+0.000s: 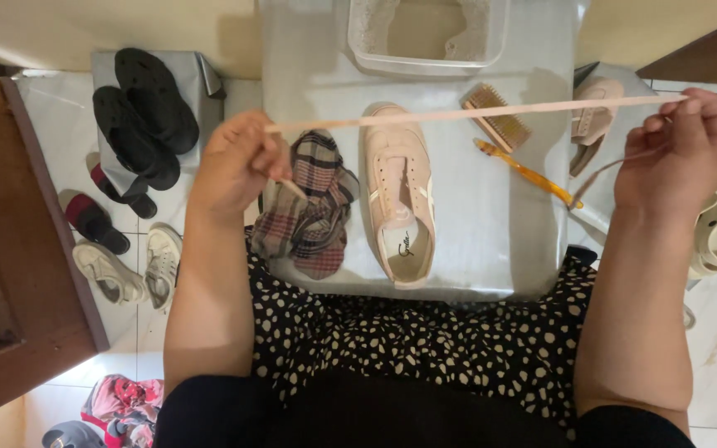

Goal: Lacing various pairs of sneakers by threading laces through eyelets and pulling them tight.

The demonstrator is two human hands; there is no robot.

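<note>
Above the tabletop (475, 249), the left hand (234, 166) and right hand (678, 149) are pinching a pink shoelace (458, 114) taut from nine to three o'clock, best kept level.

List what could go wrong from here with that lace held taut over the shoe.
1. The lace is stretched between the left hand and right hand; either pinched end might slip free.
2. The right hand's loose end dangles near the toothbrush and may snag it.
3. A dropped lace might land on the brush.

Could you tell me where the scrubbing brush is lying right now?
The scrubbing brush lies on the grey table, right of the pale sneaker, beneath the stretched shoelace.
</note>
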